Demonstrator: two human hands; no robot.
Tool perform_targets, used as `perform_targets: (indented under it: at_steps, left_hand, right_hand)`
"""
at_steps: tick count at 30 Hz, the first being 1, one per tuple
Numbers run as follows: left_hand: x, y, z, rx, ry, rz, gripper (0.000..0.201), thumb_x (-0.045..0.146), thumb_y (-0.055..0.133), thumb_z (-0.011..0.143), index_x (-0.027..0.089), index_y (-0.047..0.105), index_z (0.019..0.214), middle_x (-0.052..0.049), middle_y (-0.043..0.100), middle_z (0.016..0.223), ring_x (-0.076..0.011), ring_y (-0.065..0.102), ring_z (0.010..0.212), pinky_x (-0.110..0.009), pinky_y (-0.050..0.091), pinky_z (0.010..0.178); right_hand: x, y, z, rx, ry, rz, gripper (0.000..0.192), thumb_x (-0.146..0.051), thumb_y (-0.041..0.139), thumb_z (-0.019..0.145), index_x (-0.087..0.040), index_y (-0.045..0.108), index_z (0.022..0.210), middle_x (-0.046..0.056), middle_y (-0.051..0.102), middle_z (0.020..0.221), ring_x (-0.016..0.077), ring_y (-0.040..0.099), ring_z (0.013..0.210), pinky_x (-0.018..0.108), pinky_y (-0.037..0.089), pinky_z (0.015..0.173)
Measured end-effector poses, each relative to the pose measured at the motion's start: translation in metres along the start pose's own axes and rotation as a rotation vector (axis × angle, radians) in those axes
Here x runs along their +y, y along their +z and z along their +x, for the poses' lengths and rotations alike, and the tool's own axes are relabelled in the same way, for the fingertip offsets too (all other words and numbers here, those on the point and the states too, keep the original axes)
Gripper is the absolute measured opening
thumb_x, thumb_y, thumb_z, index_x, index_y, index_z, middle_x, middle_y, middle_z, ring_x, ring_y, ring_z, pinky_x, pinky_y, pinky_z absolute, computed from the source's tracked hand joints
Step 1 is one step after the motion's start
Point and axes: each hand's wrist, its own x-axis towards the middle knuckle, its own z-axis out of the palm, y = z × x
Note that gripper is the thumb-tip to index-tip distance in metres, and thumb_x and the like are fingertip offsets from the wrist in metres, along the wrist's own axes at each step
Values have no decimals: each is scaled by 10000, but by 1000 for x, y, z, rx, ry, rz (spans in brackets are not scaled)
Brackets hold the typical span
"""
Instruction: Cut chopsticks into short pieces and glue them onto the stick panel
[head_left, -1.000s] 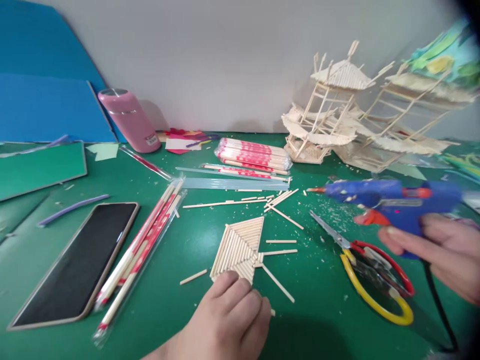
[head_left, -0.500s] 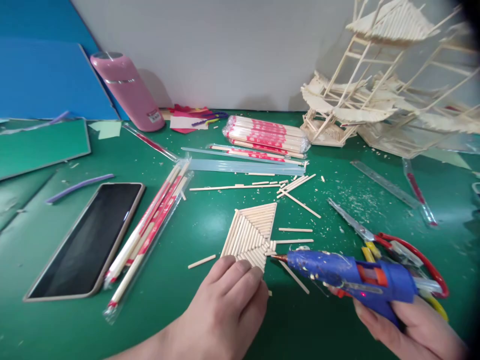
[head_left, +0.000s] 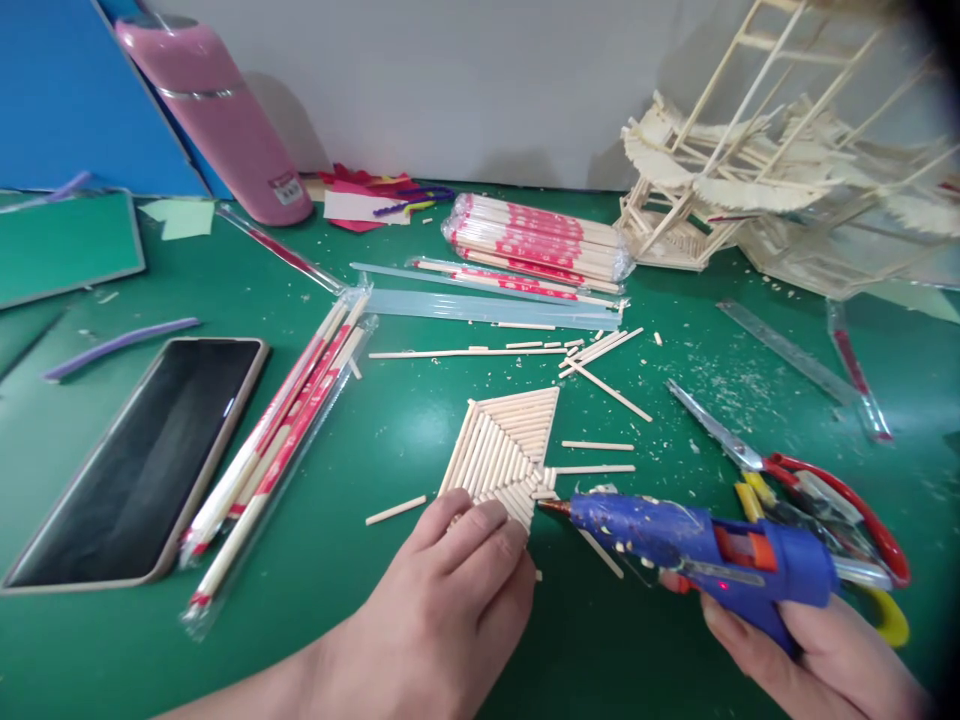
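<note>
My right hand (head_left: 817, 650) is wrapped round the handle of a blue hot glue gun (head_left: 675, 535), whose small red light is lit. The copper nozzle points left, close to the right edge of a panel of wooden sticks (head_left: 491, 450). Curled over the panel's lower part, my left hand (head_left: 457, 590) grips it and hides that end. The panel's sticks lie side by side in angled sections that meet near the nozzle. Short loose sticks (head_left: 598, 446) lie right of the panel, and another stick (head_left: 396, 510) lies to its left.
Scissors (head_left: 750, 455) and a yellow-handled tool (head_left: 889, 615) lie behind the glue gun. A phone (head_left: 139, 460) and wrapped chopsticks (head_left: 281, 440) are at left. Farther back stand a pink bottle (head_left: 225, 120), a chopstick bundle (head_left: 536, 240) and a wooden stick model (head_left: 720, 190).
The camera view has shifted slightly. The glue gun's nozzle sits a little nearer the panel's right edge. My left hand keeps its grip on the panel.
</note>
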Motion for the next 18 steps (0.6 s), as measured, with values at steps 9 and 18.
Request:
perform_targets:
  at_steps: [9, 18]
  left_hand:
    - [1, 2, 0, -15, 1, -18, 187, 104, 429, 857, 79, 614, 861, -101, 622, 888, -220, 534, 854, -433, 375, 822]
    - [1, 2, 1, -3, -11, 4, 178, 101, 438, 856, 90, 615, 851, -92, 627, 882, -215, 536, 848, -428, 382, 820]
  right_hand:
    - [12, 2, -2, -103, -127, -188, 267, -353, 543, 772, -246, 556, 1016, -1, 678, 907, 184, 665, 793, 192, 555, 674]
    - [1, 1, -3, -89, -9, -60, 198, -384, 542, 773, -258, 597, 916, -9, 676, 840, 173, 663, 742, 187, 561, 622]
